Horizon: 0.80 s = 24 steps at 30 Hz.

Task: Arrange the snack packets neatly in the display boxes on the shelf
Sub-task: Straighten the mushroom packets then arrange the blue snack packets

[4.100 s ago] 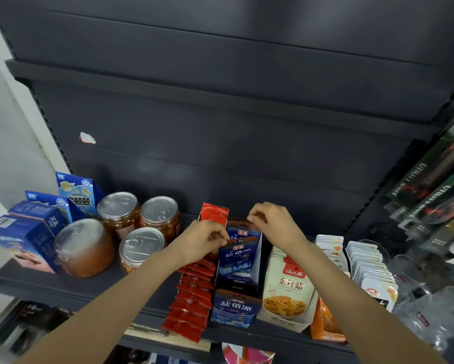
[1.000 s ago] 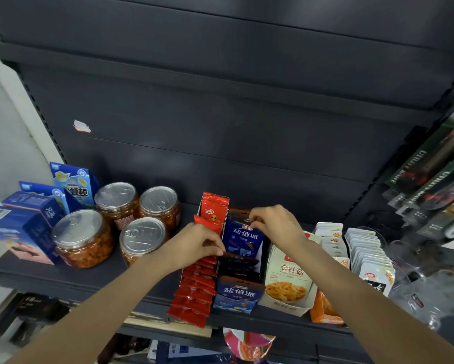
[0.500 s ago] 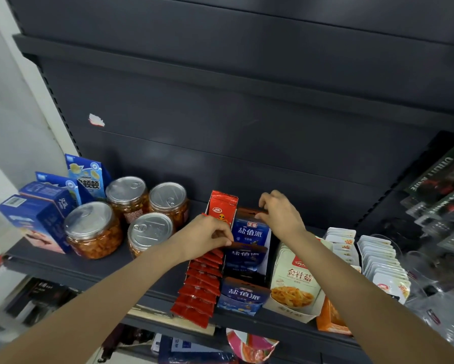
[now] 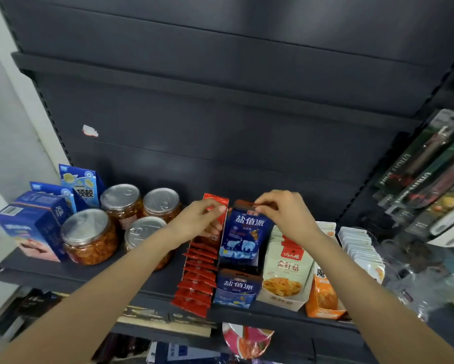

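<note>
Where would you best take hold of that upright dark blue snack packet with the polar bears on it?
By its flat top edge, from above. The dark blue snack packet stands upright in its blue display box, flanked by red packets and white pouches. Only the top is free. The right hand pinches it there.

A dark grey metal shelving unit filled the view, its flat back panels catching soft reflected light from above. A torn white sticker scrap clung to the back panel at left. A pale white wall ran along the left edge.
</note>
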Tool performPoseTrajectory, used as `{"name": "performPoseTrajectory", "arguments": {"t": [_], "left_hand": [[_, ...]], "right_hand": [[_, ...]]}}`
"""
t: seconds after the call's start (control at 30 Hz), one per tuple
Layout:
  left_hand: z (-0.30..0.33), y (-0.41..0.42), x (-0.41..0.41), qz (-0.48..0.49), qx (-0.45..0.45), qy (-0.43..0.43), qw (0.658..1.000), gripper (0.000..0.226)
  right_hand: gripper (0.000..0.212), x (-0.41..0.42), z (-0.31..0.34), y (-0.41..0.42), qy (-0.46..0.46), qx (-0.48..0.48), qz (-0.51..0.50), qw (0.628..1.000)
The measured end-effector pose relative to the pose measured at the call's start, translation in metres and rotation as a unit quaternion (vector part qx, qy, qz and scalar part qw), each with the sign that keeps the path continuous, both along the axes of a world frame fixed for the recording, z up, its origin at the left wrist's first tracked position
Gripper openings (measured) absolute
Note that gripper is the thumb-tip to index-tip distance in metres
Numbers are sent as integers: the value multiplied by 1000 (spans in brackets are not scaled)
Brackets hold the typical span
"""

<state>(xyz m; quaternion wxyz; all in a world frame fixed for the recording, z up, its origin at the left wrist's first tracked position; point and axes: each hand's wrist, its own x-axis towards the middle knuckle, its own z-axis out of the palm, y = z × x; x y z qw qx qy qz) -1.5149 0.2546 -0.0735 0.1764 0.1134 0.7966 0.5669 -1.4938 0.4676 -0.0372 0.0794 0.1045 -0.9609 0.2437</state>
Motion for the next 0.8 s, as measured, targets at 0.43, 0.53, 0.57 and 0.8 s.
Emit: {"name": "performPoseTrajectory", "arguments": {"t": [0.43, 0.53, 0.57, 0.8], "left_hand": [[-3, 8, 13, 93, 233, -337, 907, 24], [-7, 16, 15, 142, 278, -337, 888, 12], [-7, 18, 16, 151, 286, -329, 887, 12], [-3, 14, 28, 146, 303, -278, 900, 47]], "right_hand": [[23, 50, -3, 21, 78, -277, -8, 958], [21, 63, -9, 26, 19, -304, -6, 952], [20, 67, -11, 27, 9, -307, -12, 952], [31, 75, -24, 31, 23, -307, -110, 945]]}}
